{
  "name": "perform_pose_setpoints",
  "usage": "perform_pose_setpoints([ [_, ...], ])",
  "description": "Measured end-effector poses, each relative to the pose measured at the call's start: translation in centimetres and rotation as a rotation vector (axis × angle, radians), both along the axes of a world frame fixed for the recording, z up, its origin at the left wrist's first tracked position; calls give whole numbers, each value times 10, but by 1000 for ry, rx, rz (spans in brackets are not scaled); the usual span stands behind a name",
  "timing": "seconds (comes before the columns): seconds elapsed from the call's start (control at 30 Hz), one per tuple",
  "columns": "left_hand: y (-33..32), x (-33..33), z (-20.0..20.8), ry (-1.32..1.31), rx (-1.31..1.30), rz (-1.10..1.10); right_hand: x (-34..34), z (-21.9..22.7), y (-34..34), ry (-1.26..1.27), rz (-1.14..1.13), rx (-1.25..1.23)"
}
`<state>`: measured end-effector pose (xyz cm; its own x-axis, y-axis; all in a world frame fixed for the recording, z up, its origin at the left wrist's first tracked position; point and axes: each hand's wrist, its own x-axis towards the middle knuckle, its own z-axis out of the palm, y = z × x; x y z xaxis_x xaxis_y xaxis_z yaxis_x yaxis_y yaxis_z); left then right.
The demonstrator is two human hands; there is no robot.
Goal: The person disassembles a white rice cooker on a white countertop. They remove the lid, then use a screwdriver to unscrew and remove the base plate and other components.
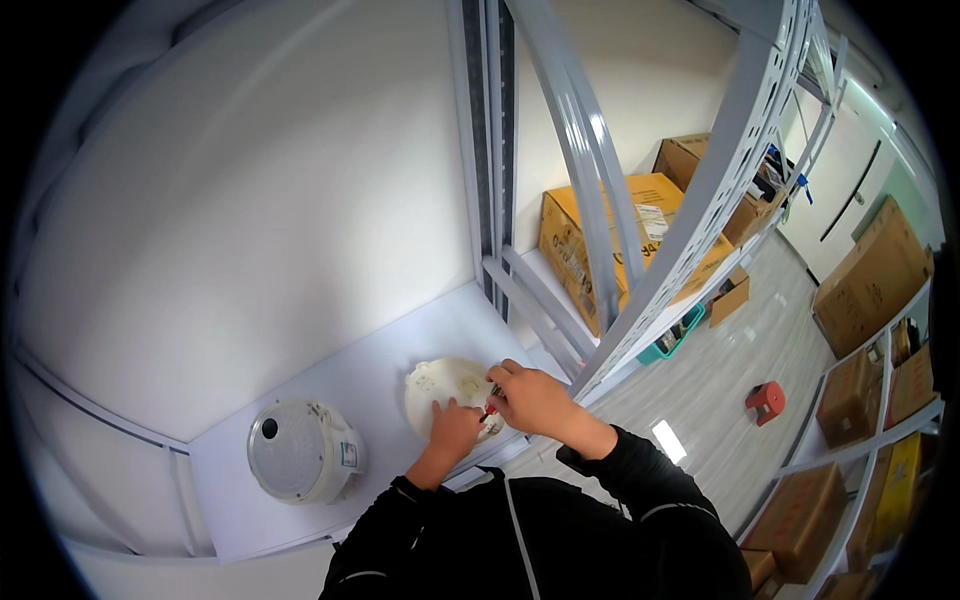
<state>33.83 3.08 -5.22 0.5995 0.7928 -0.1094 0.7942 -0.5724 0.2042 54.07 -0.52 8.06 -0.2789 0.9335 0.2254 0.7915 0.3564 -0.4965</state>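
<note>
Surroundings: a white cylindrical housing (292, 452) with a dark round hole in its face sits to the left of the work, well apart from both hands. Beyond the far right end, a yellow carton (650, 205) rests on the adjoining shelf, partly screened by curved grey strips (573, 130) and a slotted metal upright (690, 215). Brown cartons are behind it; a teal basket (672, 340) is lower down. The hands themselves hide the right part of the round plastic cover (425, 385).

Surface and room: the cover lies on a smooth white shelf (385, 375) set against a pale wall (250, 200). To the right, a glossy grey floor (720, 400) carries a red stool (766, 402); carton-loaded racking (790, 470) lines the far right.

Hands: both forearms, in black sleeves, converge from the lower edge over the cover. The left hand (455, 430) has two fingers extended and slightly parted on the cover; cannot tell whether its grip pinches anything. The right hand (535, 400) is bent inward, grip closed around a small red tool (488, 411) directed at the cover; exact kind too small to tell.
</note>
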Motion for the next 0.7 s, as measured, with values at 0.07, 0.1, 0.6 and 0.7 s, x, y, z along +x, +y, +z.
perform_pose_setpoints([
  [0.07,0,2,-5,-16,56,-4,-1,3,0,116,24,34],
  [0.1,0,3,-7,-23,73,5,-1,5,-1,173,36,49],
  [0.6,11,16,-2,-339,322,68,38,29,-8,451,-48,423],
  [0.7,11,29,8,-401,252,81,45,26,-14,451,-59,449],
])
